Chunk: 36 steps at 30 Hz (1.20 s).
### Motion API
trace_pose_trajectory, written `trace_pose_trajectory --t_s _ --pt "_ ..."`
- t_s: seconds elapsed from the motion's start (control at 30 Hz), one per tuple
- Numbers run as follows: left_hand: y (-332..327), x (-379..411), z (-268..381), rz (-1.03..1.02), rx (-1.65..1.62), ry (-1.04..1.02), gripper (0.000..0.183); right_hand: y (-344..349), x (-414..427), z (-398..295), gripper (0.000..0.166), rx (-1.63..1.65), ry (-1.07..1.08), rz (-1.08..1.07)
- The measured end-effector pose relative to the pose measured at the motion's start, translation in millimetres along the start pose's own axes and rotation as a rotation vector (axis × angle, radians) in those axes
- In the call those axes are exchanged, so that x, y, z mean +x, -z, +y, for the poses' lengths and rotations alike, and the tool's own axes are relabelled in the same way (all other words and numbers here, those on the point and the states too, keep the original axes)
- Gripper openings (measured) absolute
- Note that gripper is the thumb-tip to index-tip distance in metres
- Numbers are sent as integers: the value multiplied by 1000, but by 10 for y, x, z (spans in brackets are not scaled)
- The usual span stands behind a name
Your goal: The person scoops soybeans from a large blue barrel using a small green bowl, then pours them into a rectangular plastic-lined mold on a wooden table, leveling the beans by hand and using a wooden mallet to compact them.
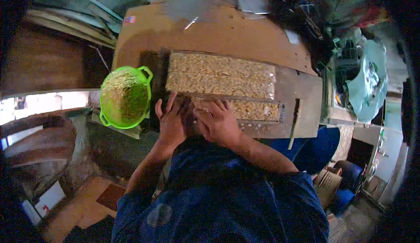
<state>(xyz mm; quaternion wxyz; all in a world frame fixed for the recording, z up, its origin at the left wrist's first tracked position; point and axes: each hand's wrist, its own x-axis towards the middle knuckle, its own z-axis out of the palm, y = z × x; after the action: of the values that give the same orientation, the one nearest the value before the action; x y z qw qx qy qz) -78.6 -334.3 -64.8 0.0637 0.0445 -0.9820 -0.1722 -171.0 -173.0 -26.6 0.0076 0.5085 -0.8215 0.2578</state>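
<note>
My left hand (173, 123) is at the left end of the front strip, two fingers sticking out apart and the rest blurred in shadow. My right hand (218, 121) curls over the left part of that front strip of pale, lumpy pieces (256, 110). What lies between or under my fingers is hidden, so a grip cannot be told. Just behind my hands lies a wider double row of the same pale pieces (220, 74), under shiny clear plastic at its right end. Both rest on a flat board (305, 89).
A bright green two-handled colander (149, 95) holding pale, crumbly material stands left of my hands. A thin stick-like tool (294, 121) lies across the board's right part. Behind spreads a cardboard sheet (210, 33). A crumpled plastic bag (370, 82) sits at far right.
</note>
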Motion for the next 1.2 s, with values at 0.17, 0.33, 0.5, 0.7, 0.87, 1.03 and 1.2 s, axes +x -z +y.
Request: trace_pose_trajectory --t_s 0.17,0.33,0.5,0.7,0.87,1.03,1.2 --pt "-68 155 216 -30 101 -100 48 386 -603 143 36 82 -197 79" --pt "-166 267 472 37 18 -132 50 643 -1289 460 37 -44 -491 313" --pt "-195 386 690 13 -11 -157 51 669 -1588 832 46 -165 -834 412" --pt "-209 503 912 -53 20 -153 55 559 -1599 959 53 -298 -716 247" --pt "-269 532 1019 -41 -44 -169 52 487 -1649 1048 54 -338 -675 202" --pt "-313 563 1136 -58 -72 -193 44 583 -1524 1034 52 -307 -649 141" --pt "-439 601 1151 -23 -132 -271 34 539 -1593 1154 49 -301 -622 117"
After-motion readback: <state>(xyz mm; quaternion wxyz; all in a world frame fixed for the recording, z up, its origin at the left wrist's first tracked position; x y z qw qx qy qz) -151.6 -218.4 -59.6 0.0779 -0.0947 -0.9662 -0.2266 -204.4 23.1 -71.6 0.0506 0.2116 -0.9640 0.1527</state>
